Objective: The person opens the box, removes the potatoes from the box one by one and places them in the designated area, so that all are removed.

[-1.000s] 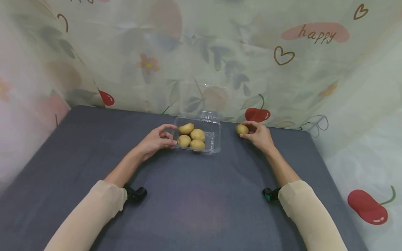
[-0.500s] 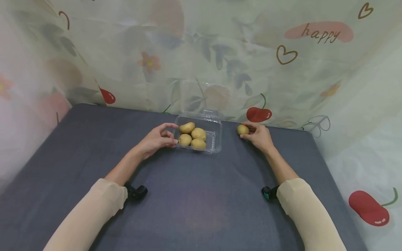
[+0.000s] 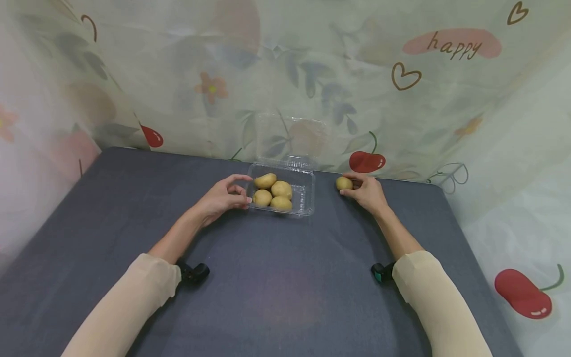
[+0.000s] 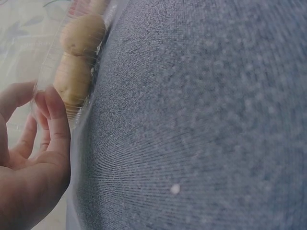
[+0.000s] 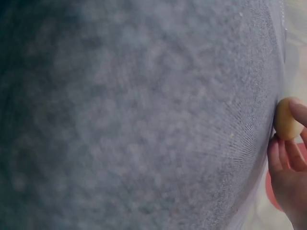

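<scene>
A clear plastic clamshell box (image 3: 303, 212) sits near the table's back edge, its see-through lid (image 3: 292, 134) raised against the curtain. Several yellow potatoes (image 3: 281, 190) lie in its left part. At the box's left end, my left hand (image 3: 219, 201) holds the rim between thumb and fingers; the left wrist view shows this hand (image 4: 38, 148) close beside the potatoes (image 4: 76, 72). To the right of the box, my right hand (image 3: 369, 194) grips a single potato (image 3: 344, 183) at the table surface. Its far side is hidden from the right wrist view, where the potato (image 5: 286, 120) stays between thumb and fingers.
The dark grey table (image 3: 285, 277) ends just behind the box, where a printed curtain (image 3: 178, 74) hangs. More of this fabric (image 3: 526, 198) closes off the right side. Black wrist devices (image 3: 194, 273) are worn on both forearms.
Both hands keep their places and holds, and the potatoes stay put. Only a slight shift of the head view is visible.
</scene>
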Demonstrator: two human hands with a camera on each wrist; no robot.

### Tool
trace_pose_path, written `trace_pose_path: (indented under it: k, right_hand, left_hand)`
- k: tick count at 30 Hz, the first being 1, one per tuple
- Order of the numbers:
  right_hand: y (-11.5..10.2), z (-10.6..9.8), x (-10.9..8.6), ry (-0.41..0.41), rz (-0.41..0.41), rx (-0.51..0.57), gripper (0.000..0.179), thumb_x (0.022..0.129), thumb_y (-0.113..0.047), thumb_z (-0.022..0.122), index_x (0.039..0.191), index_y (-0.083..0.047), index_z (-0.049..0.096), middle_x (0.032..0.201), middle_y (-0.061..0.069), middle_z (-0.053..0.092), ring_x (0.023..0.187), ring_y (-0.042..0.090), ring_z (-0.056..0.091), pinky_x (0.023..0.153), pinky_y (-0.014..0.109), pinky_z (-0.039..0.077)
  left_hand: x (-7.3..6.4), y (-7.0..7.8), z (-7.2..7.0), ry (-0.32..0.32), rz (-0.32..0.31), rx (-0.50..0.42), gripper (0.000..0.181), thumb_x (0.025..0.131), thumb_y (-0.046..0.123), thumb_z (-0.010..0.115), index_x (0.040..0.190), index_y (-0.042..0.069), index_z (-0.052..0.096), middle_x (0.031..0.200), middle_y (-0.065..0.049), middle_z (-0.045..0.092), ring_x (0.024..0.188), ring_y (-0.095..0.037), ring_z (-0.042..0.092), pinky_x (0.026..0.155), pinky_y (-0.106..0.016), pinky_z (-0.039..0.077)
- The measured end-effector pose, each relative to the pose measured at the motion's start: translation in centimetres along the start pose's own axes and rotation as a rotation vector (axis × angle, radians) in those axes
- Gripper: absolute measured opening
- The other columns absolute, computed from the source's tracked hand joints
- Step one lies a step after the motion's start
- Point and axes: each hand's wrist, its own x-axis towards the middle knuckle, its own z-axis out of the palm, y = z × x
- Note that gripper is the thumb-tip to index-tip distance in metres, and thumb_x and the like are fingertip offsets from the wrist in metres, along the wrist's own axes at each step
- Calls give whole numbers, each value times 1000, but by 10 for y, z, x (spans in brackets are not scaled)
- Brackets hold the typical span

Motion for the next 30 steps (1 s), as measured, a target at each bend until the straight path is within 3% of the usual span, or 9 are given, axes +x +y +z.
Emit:
trace_pose_path:
  k: [6, 13, 21, 30]
  right_hand:
    - [-1, -4, -1, -11, 1, 19, 50, 86, -16, 80, 133, -10, 63, 127, 13, 65, 112, 27, 65, 85, 31, 56]
    - [-5, -9, -2, 42, -23, 107, 46, 87, -15, 79, 129, -3, 65, 126, 14, 66, 112, 29, 65, 79, 17, 53]
    - [-9, -11, -4, 107, -28, 99, 44, 88, -17, 79, 127, -4, 67, 123, 13, 68, 112, 27, 66, 79, 17, 51]
    - [-21, -10, -10, 197, -146, 136, 32, 88, -10, 77, 120, -6, 72, 115, 16, 71, 105, 26, 68, 79, 14, 50]
  left_hand:
    - [0, 2, 1, -3, 11, 4, 61, 91, 1, 70, 145, 12, 42, 96, -12, 56, 87, -26, 62, 89, -43, 56]
    - [-1, 4, 1, -5, 11, 42, 61, 92, 3, 69, 145, 12, 41, 95, -13, 57, 89, -29, 65, 88, -44, 57]
    - [0, 8, 0, -26, 9, 84, 61, 93, 2, 67, 146, 12, 39, 96, -14, 56, 87, -29, 65, 88, -46, 57]
    - [2, 10, 0, -39, 37, 144, 62, 92, 5, 70, 147, 10, 40, 96, -13, 52, 87, -28, 62, 87, -46, 57]
